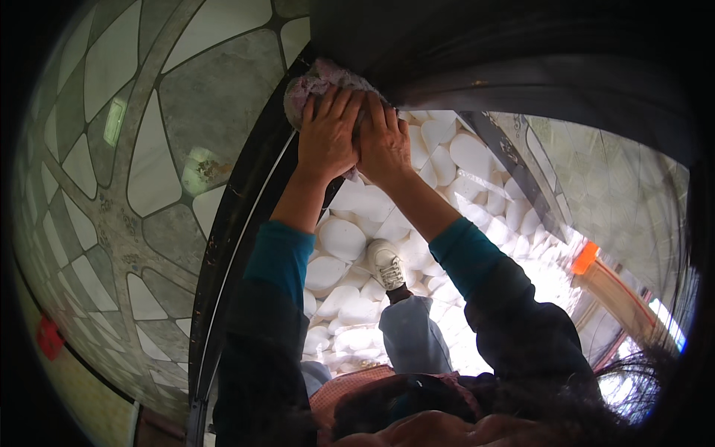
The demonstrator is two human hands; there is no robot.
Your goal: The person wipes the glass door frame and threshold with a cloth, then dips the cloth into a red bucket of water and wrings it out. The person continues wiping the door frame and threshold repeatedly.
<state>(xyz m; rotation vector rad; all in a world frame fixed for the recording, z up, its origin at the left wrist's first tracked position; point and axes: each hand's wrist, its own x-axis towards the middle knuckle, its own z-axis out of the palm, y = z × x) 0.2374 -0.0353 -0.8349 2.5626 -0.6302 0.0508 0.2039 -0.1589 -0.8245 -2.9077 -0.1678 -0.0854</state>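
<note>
A crumpled pinkish-grey cloth (331, 74) is bunched at the top of a black curved ledge (242, 186), where the ledge meets a large dark panel (521, 82). Both my hands press down on it side by side, thumbs close together. My left hand (328, 141) has its bent fingers over the cloth's middle. Against it, my right hand (385, 145) rests on the cloth's right part, next to the dark panel. Parts of the cloth under the palms are hidden. Both arms reach forward, their sleeves pushed up to the forearms.
Large smooth white stones (342, 238) lie below me, and my white shoe (386, 262) stands among them. Left of the ledge spreads a floor of grey and white patterned tiles (216, 97). An orange piece (585, 257) sits at the right, a red object (49, 337) far left.
</note>
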